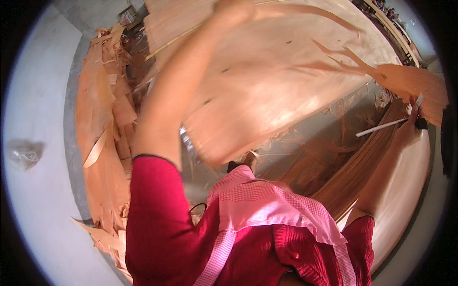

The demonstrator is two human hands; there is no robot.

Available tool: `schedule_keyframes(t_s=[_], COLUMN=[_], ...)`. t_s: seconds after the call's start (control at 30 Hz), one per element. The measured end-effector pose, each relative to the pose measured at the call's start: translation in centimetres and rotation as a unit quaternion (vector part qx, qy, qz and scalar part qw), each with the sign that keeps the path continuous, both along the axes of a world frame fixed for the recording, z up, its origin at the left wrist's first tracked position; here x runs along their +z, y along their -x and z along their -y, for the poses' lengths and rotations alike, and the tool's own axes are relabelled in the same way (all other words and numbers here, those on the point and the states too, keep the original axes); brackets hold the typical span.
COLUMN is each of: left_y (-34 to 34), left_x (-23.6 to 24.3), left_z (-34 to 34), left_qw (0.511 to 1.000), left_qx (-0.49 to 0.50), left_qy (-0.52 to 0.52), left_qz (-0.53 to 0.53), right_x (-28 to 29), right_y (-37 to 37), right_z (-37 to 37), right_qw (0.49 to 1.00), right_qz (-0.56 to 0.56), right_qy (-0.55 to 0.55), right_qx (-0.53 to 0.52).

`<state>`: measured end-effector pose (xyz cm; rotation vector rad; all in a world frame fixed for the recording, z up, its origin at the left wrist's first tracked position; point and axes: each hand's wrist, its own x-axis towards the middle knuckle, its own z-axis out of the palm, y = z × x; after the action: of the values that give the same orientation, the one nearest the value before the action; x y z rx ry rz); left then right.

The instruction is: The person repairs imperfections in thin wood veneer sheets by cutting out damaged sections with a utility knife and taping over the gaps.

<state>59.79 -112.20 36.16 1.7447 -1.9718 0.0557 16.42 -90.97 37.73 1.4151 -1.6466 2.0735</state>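
In the head view, a large, thin sheet of wood veneer (267, 81) is held raised in front of the person, blurred and bowed, with a long torn strip running off its right edge. The left hand (231, 12) is seen at the sheet's upper edge; its grip appears clenched on the veneer, though blur hides the fingers. The right hand (410, 126) is stretched out to the right, its grip closed around a small blade-like tool (420, 100) and a thin white stick (381, 127), beside the sheet's ragged right end.

For the lifting to be done well, the sheet would best be carried flat and supported at both ends, since so thin a leaf is judged likely to split further along the existing tear; the blade should be kept turned away from it.

Below, a stack of veneer sheets (405, 190) forms the surface at the right. Torn veneer scraps (102, 143) are heaped along the left, on a pale concrete floor (38, 190).
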Motion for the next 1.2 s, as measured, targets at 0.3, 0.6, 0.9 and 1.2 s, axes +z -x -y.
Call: schedule_keyframes(t_s=[0.3,0.6,0.9,1.2], left_y=[19.4,17.6,15.8,13.3], left_x=[-19.4,-33.5,-28.7,-29.9], left_z=[11.8,0.8,-1.0,0.1], left_qw=[0.975,0.969,0.978,0.983], left_qx=[-0.075,-0.16,0.18,0.169], left_qy=[-0.188,-0.18,-0.106,-0.071], left_qz=[-0.09,0.05,0.001,-0.017], right_x=[3.6,-9.4,-18.6,-25.5], right_y=[16.1,9.1,-4.2,-5.7], right_z=[21.7,47.7,54.5,34.6], right_qw=[0.877,0.86,0.777,0.368], right_qz=[-0.44,-0.48,-0.412,-0.446], right_qy=[-0.017,-0.168,-0.35,-0.499], right_qx=[-0.19,0.038,0.322,0.646])
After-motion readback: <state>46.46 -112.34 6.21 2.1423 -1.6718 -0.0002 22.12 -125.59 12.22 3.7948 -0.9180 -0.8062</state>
